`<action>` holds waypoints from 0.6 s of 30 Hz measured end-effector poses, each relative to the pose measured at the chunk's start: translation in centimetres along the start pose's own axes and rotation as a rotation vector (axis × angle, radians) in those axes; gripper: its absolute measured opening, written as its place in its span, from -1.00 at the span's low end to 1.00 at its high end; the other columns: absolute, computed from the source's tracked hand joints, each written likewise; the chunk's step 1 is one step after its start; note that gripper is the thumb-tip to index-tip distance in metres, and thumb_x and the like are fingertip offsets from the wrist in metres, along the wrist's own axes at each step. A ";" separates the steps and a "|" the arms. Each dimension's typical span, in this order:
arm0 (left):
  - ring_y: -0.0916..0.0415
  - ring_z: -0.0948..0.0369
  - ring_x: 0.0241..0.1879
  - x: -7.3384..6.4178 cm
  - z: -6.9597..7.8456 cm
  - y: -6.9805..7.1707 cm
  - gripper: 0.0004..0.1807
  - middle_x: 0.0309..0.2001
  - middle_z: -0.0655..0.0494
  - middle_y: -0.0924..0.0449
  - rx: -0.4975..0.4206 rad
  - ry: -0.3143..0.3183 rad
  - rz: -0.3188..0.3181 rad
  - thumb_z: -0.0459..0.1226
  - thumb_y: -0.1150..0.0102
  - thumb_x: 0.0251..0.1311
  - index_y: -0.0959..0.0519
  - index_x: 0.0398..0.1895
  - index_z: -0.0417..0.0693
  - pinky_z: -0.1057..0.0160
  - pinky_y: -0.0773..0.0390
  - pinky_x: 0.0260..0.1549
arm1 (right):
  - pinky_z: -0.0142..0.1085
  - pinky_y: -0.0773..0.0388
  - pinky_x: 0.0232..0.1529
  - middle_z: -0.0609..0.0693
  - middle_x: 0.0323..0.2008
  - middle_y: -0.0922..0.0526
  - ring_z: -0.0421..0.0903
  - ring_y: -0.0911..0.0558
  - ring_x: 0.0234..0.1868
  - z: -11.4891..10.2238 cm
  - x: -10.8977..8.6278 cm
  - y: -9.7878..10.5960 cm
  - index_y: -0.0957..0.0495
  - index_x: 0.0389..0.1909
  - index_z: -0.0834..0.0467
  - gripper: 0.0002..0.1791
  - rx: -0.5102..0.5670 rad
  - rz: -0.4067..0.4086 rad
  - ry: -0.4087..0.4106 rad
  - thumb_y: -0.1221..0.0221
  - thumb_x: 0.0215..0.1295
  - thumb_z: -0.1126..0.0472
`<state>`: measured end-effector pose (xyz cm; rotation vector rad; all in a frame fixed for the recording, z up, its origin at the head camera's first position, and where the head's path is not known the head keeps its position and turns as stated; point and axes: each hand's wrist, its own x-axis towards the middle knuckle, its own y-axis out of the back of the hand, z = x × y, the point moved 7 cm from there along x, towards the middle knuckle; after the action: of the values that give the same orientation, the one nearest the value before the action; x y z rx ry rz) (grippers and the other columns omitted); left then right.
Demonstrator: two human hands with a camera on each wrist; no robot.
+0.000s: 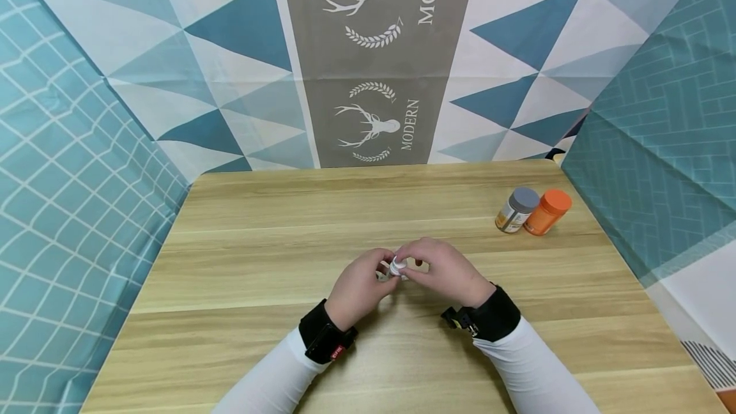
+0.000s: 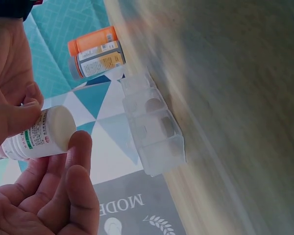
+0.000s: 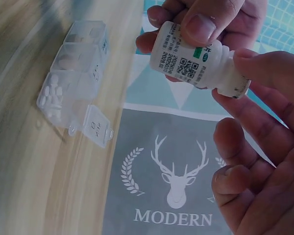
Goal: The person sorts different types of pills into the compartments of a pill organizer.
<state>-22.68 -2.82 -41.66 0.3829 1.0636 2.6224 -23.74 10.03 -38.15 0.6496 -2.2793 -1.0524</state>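
A small white pill bottle (image 3: 186, 56) with a printed label is held between both hands. My left hand (image 1: 358, 289) grips its body, the thumb lying across the label in the right wrist view. The fingers of my right hand (image 1: 445, 270) pinch the white cap (image 3: 233, 78), which sits on the bottle's neck. Beside the hands, a clear pill organizer (image 2: 159, 154) rests on the table, mostly hidden by them in the head view. One end compartment has its lid (image 3: 97, 126) swung open and contains several white pills (image 3: 53, 95). Brownish tablets (image 3: 67, 61) show in other compartments.
At the back right of the wooden table (image 1: 276, 209) stand a grey-capped bottle (image 1: 517, 209) and an orange bottle (image 1: 547, 213), side by side. A patterned cloth (image 1: 374, 56) hangs behind the table's far edge, with tile-patterned cloths at both sides.
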 end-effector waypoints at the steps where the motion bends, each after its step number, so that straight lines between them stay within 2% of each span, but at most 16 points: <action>1: -0.54 0.29 -0.25 0.0 0.0 0.0 -0.69 -0.19 0.17 -0.63 0.005 -0.001 0.001 -0.22 -0.31 0.12 -0.58 -0.05 -0.03 0.24 -0.60 -0.30 | -0.28 -0.56 -0.30 -0.20 -0.19 -0.67 -0.17 -0.57 -0.26 -0.1 0.0 0.0 -0.67 -0.18 -0.01 -0.84 -0.015 0.008 0.012 -0.32 0.22 0.18; 6: -0.52 0.30 -0.24 -0.1 0.0 -0.1 -0.69 -0.18 0.16 -0.62 0.036 -0.002 0.009 -0.21 -0.28 0.14 -0.58 -0.04 -0.04 0.24 -0.59 -0.30 | -0.28 -0.55 -0.31 -0.16 -0.23 -0.66 -0.17 -0.56 -0.28 -0.4 0.0 -0.2 -0.66 -0.14 0.03 -0.78 -0.069 0.040 0.009 -0.35 0.18 0.14; 9: -0.52 0.32 -0.23 -0.1 0.0 -0.2 -0.70 -0.15 0.16 -0.62 0.050 -0.008 0.008 -0.20 -0.27 0.15 -0.58 -0.04 -0.02 0.25 -0.59 -0.29 | -0.33 -0.50 -0.40 -0.20 -0.38 -0.60 -0.22 -0.51 -0.38 -0.1 0.1 -0.6 -0.63 -0.31 -0.01 -0.85 -0.109 0.062 -0.057 -0.35 0.17 0.04; 11: -0.51 0.32 -0.23 -0.2 0.1 -0.2 -0.71 -0.15 0.16 -0.62 0.052 -0.015 0.009 -0.22 -0.27 0.14 -0.58 -0.05 -0.02 0.25 -0.59 -0.28 | -0.36 -0.43 -0.49 -0.19 -0.49 -0.53 -0.23 -0.46 -0.47 0.2 0.1 -0.8 -0.55 -0.44 -0.03 -0.79 -0.137 0.074 -0.112 -0.33 0.17 -0.03; 13: -0.51 0.32 -0.22 -0.2 0.2 -0.2 -0.72 -0.15 0.17 -0.61 0.057 -0.019 0.010 -0.23 -0.27 0.13 -0.58 -0.08 -0.01 0.24 -0.59 -0.27 | -0.39 -0.35 -0.57 -0.17 -0.55 -0.48 -0.24 -0.40 -0.53 0.5 0.1 -0.9 -0.48 -0.49 -0.04 -0.72 -0.152 0.073 -0.159 -0.30 0.18 -0.10; 15: -0.50 0.32 -0.22 -0.2 0.3 -0.1 -0.72 -0.16 0.16 -0.61 0.056 -0.020 0.012 -0.23 -0.28 0.12 -0.58 -0.08 -0.02 0.23 -0.59 -0.26 | -0.38 -0.37 -0.56 -0.14 -0.51 -0.50 -0.23 -0.41 -0.51 0.5 0.0 -0.8 -0.48 -0.43 -0.03 -0.70 -0.148 0.061 -0.163 -0.26 0.22 -0.14; 18: -0.51 0.29 -0.20 -0.1 0.3 0.0 -0.68 -0.16 0.14 -0.62 0.054 -0.023 0.014 -0.22 -0.30 0.12 -0.58 -0.04 -0.05 0.21 -0.59 -0.25 | -0.28 -0.53 -0.33 -0.13 -0.28 -0.58 -0.21 -0.51 -0.28 0.3 -0.2 -0.4 -0.56 -0.19 -0.02 -0.75 -0.122 0.024 -0.104 -0.20 0.29 -0.10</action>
<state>-22.46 -2.68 -41.43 0.4331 1.1301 2.5989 -23.71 10.01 -38.68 0.5284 -2.2832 -1.2289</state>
